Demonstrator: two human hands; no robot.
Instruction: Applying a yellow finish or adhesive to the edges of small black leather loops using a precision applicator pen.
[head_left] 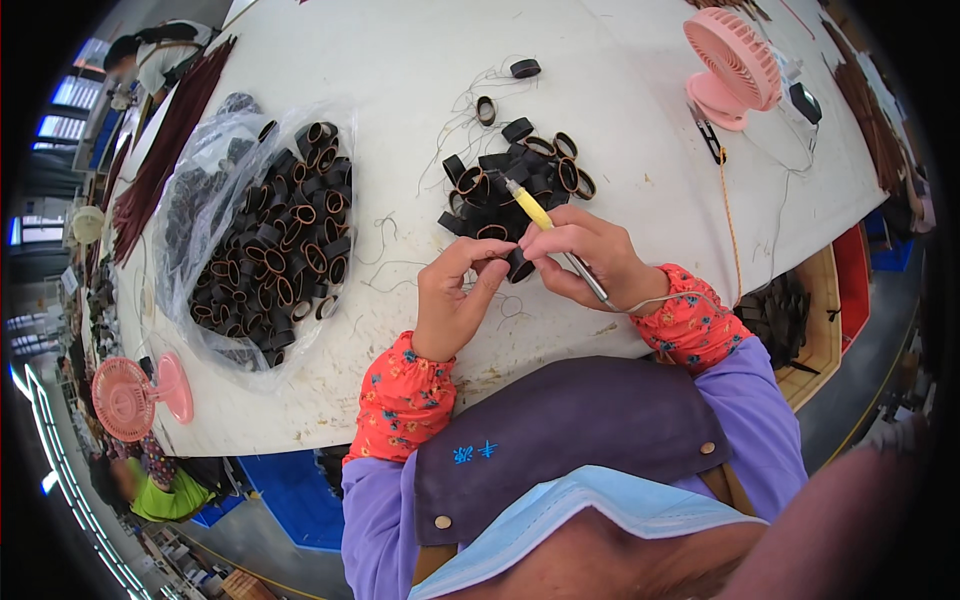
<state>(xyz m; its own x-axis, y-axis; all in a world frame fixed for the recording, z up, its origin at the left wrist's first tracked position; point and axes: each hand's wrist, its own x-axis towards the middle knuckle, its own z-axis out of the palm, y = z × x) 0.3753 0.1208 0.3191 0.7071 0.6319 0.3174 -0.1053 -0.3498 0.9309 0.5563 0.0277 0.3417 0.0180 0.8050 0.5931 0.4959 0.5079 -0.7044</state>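
Observation:
My left hand (pixel 450 300) is closed in a pinch on a small black loop (pixel 519 266), partly hidden by fingers. Close beside it, my right hand (pixel 590 255) grips a pen-like tool (pixel 532 208) with a yellow grip, a metal body and a cord. The tool points up-left over a loose heap of black loops (pixel 540 160), some with tan edges, with stray threads around them. Left of my hands, a clear plastic bag (pixel 175 255) holds many similar black loops (pixel 275 255).
A white worktable (pixel 600 90) bears pink fans (pixel 730 70) (pixel 125 395), black snips (pixel 708 130) on an orange cord and dark strips (pixel 170 150). Below the right edge are a wooden box (pixel 820 350) and red bin (pixel 852 290). Other people (pixel 160 60) (pixel 165 485) are at left.

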